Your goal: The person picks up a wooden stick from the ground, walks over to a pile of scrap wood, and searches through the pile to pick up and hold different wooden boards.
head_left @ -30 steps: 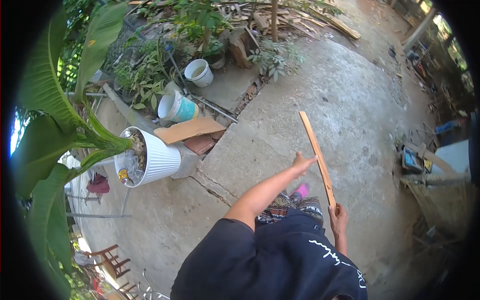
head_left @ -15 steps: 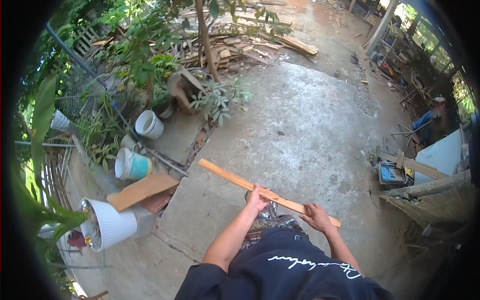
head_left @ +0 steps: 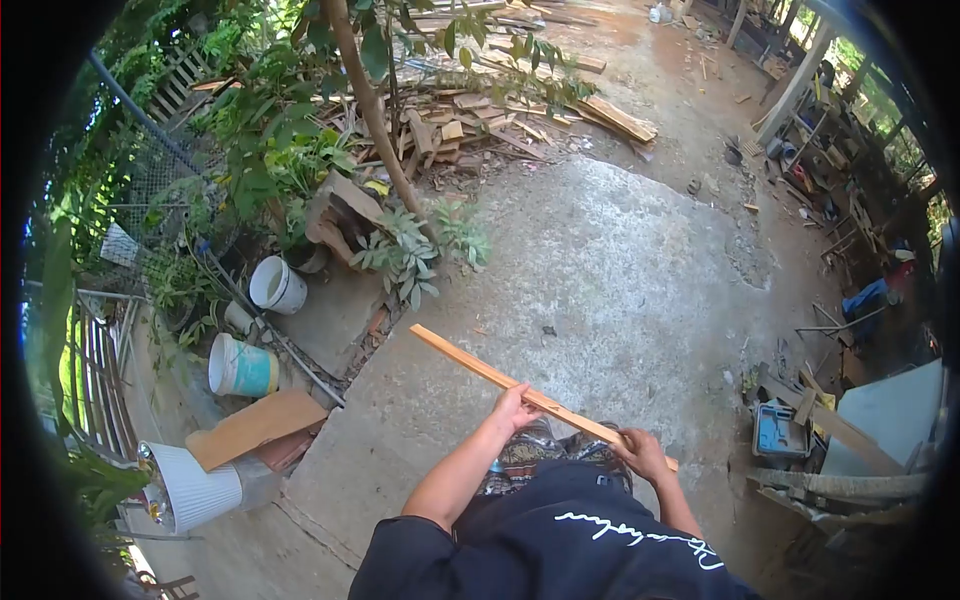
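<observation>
A long, narrow wooden strip (head_left: 465, 360) slants in front of my body, its far end up to the left and its near end at the lower right. My left hand (head_left: 513, 408) is closed around the middle of the strip. Close to the lower right end, my right hand (head_left: 642, 454) grips the same strip. Below the strip are patterned trousers and a dark shirt with white script. Grey concrete ground lies beneath the strip.
At the left are a white ribbed pot (head_left: 200, 488), a brown board (head_left: 255, 428), a white and teal bucket (head_left: 243, 367) and a white bucket (head_left: 278, 286). Scrap wood (head_left: 455, 130) lies ahead, past a thin tree trunk (head_left: 372, 110). A blue tray (head_left: 779, 430) stands at right.
The strip has swung from nearly upright to a slant toward the left. My left hand, earlier open beside it, now grips its middle. The view has shifted toward the wood pile.
</observation>
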`<action>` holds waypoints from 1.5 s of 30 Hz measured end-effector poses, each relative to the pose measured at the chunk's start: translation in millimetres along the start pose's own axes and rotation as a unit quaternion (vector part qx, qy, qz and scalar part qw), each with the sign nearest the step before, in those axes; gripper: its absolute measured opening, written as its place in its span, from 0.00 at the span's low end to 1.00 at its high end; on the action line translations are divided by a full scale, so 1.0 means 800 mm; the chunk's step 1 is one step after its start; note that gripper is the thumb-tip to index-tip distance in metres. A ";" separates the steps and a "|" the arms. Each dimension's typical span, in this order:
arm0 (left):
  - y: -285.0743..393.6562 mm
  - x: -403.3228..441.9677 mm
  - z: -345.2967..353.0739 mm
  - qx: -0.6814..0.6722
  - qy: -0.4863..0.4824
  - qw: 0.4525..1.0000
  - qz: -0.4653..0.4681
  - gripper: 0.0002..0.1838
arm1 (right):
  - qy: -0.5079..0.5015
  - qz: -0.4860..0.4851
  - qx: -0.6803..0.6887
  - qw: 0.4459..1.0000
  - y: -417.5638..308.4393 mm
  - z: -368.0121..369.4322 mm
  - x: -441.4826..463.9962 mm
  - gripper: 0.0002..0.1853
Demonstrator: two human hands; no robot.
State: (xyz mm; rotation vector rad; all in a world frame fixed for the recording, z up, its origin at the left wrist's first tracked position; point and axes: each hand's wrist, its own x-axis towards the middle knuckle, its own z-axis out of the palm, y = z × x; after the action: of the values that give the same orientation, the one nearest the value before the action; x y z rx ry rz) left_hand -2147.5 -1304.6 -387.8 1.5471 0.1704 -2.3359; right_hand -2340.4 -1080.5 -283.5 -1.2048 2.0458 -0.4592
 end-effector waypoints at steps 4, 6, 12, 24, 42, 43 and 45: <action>0.010 0.089 0.087 0.075 -0.044 0.996 0.015 0.16 | 0.036 0.020 0.017 0.999 0.076 -0.049 0.075 0.23; 0.007 0.140 0.125 0.110 -0.056 0.992 0.024 0.15 | 0.003 0.061 0.030 0.998 0.122 -0.064 0.112 0.23; -0.013 0.277 0.265 0.094 0.009 0.995 0.001 0.13 | 0.017 0.057 0.050 0.997 0.242 -0.136 0.236 0.21; 0.078 0.535 0.566 0.194 -0.086 0.977 0.031 0.10 | -0.038 0.076 -0.011 0.996 0.377 -0.338 0.580 0.20; 0.205 0.960 0.903 0.347 0.129 0.906 0.204 0.16 | 0.040 0.238 0.145 0.959 0.742 -0.585 1.030 0.21; 0.207 1.006 0.862 0.433 0.168 0.871 0.158 0.12 | 0.029 0.267 0.149 0.952 0.765 -0.603 1.059 0.21; 0.182 1.031 0.820 0.471 0.291 0.818 0.156 0.07 | 0.026 0.311 0.163 0.936 0.802 -0.636 1.108 0.21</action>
State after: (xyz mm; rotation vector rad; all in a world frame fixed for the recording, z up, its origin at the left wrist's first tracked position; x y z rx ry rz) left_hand -2962.0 -1796.1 -864.1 2.4356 -1.1803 -1.6293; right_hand -3381.7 -1547.7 -675.8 -0.3164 2.1490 -0.4891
